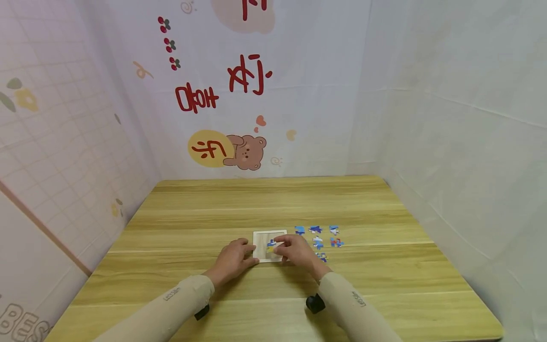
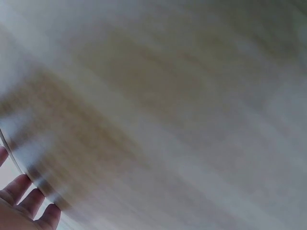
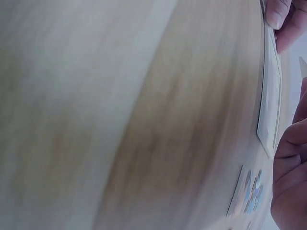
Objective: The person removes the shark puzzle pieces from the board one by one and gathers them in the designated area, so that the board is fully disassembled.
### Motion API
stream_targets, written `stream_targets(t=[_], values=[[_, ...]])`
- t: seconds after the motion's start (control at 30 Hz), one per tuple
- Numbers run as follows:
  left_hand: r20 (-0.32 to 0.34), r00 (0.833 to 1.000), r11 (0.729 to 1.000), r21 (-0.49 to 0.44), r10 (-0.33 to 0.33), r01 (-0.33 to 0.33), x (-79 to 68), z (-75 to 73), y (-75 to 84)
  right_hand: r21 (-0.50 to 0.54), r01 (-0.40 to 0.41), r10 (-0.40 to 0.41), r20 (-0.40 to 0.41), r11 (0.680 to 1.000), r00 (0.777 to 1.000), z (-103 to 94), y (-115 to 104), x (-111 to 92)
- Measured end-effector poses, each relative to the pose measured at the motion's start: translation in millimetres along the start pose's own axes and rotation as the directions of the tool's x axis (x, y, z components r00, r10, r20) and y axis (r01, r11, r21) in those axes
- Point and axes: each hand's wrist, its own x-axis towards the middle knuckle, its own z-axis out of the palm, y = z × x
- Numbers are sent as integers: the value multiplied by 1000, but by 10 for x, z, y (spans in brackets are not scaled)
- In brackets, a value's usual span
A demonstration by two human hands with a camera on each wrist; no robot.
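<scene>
A square puzzle tray (image 1: 270, 232) with a pale rim lies on the wooden table. My left hand (image 1: 232, 259) holds its near left corner, thumb at the front edge and fingers along the left side; in the left wrist view its fingertips (image 2: 33, 201) show at the lower left. Over the tray's right part, my right hand (image 1: 297, 251) pinches a small jigsaw piece (image 1: 271, 244) with blue and yellow on it. The right wrist view shows that hand raised above the tray (image 3: 271, 103), the piece (image 3: 303, 67) mostly cut off by the image edge.
To the right of the tray lie several loose jigsaw pieces (image 1: 317, 242) in loose rows, partly behind my right wrist. The wooden table (image 1: 205, 209) reaches back to a printed cloth wall (image 1: 316, 118). More cloth hangs on both sides.
</scene>
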Motion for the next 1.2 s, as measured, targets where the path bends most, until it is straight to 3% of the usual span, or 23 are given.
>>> stream_targets(t=[0.2, 0.53, 0.9, 1.2], values=[[2, 1000, 1000, -3, 2, -2, 4, 3, 10, -11, -11, 11, -8, 1000, 1000, -140, 72, -28], [-3, 1000, 1000, -14, 5, -5, -5, 2, 20, 66, 18, -16, -34, 998, 999, -407, 231, -137], [0, 1000, 1000, -1, 0, 0, -1, -19, 30, 110, -28, 33, -38, 994, 999, -854, 401, -310], [5, 1000, 1000, 0, -2, 2, -15, -45, 43, 38, -40, 42, -49, 998, 998, -1192, 466, -445]])
